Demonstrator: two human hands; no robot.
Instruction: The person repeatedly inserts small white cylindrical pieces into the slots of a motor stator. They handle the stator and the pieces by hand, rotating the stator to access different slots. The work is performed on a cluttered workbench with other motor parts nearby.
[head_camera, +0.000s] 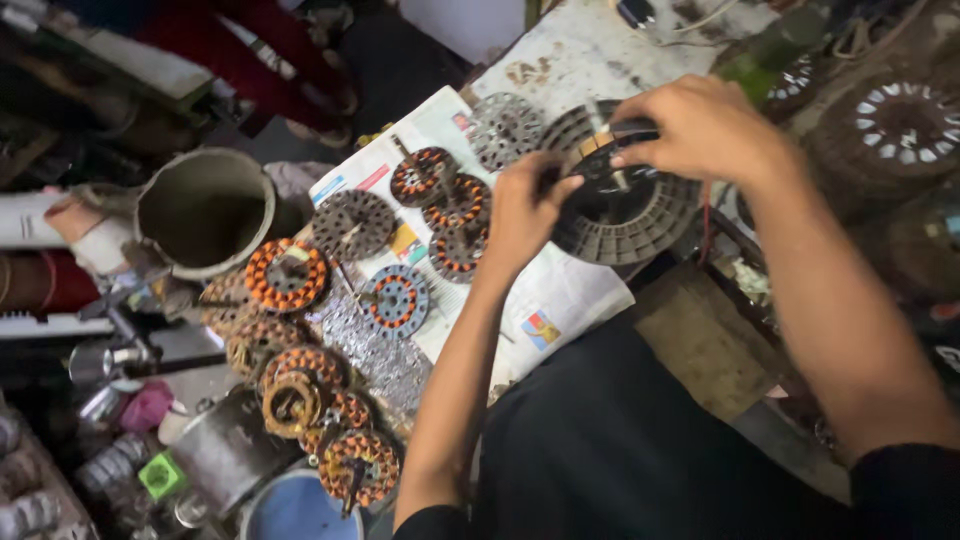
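Note:
A round dark grey slotted stator core (625, 215) rests over the newspaper sheet (560, 300) on the bench. My left hand (525, 215) grips its left rim. My right hand (700, 125) is closed on the top of the core, pinching a small dark piece near its upper edge. Both forearms reach in from the bottom right. What lies under my fingers is hidden.
Several wound stators with orange copper coils (288, 275) lie left of the paper and down to the bottom. A bare metal disc (352, 222), a grey pot (205, 210), a blue tub (295, 510) and a wooden block (705, 340) surround the spot.

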